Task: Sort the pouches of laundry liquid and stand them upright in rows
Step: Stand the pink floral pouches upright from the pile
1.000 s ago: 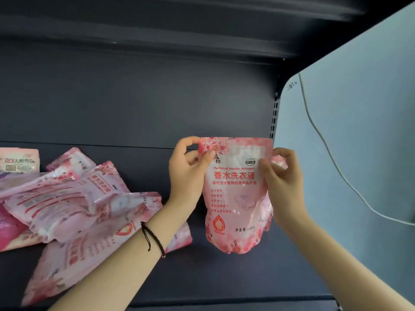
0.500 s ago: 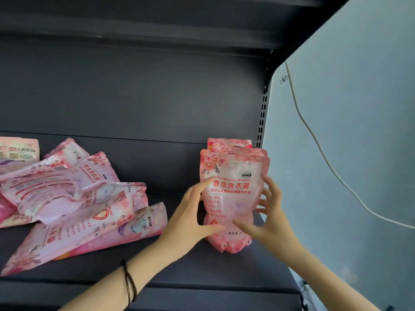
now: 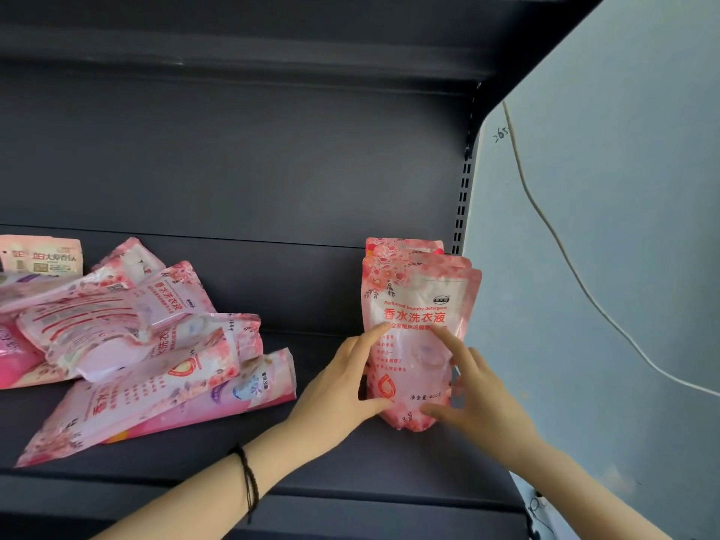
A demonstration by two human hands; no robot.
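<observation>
From the head camera, a dark shelf (image 3: pixel 389 461) fills most of the view, with a pale wall (image 3: pixel 623 267) at its right end and a thin white cable (image 3: pixel 561 247) trailing down that wall. At the right end of the shelf, close to the slotted upright (image 3: pixel 461 212), three pink pouches stand upright one behind another; the front pouch (image 3: pixel 419 337) faces the camera with red lettering and a flower print, and the tops of the two pouches behind it (image 3: pixel 405 247) show above its upper edge. Both hands are on the front pouch. The left hand (image 3: pixel 343 391) lies against its left side with fingers spread, the forefinger reaching up across the printed face and the thumb at the lower left corner; a dark cord bracelet (image 3: pixel 249 485) circles that wrist. The right hand (image 3: pixel 473 395) is also spread, its forefinger pointing up over the middle of the face and its thumb near the bottom edge, so the pouch sits between the two palms without being pinched. Well apart to the left, a loose heap of pouches (image 3: pixel 128 344) lies flat and overlapping on the shelf, some tilted, most pink with flower print. A pouch with dark characters (image 3: pixel 41 255) stands at the back left edge.
</observation>
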